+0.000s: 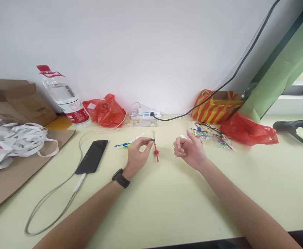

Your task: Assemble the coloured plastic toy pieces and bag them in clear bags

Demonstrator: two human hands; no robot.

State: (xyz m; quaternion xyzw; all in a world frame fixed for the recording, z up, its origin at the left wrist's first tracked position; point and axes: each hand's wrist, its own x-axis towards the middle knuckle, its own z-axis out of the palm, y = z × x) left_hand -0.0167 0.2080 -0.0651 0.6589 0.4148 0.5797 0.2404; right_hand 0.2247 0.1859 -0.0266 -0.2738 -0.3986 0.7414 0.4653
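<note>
My left hand [138,154], with a black watch on its wrist, pinches the dark upper end of a small red arrow spinner [156,152] between thumb and forefinger. The spinner hangs just above or against the table; which one I cannot tell. A blurred pale bit shows above the fingertips. Beside that hand, partly hidden by it, lie blue, green and white arrow spinners [125,145]. My right hand [191,150] hovers to the right of the red spinner, thumb raised apart and fingers loosely curled, with nothing visible in it. Past it lies a pile of colourful spinners in clear plastic [205,136].
A phone [92,157] on a white cable lies left. Behind are a water bottle [72,107], red bags [107,114] [250,130], a power strip [144,114] and a striped bag [211,105]. Cardboard [24,173] with white straps [18,141] fills the far left.
</note>
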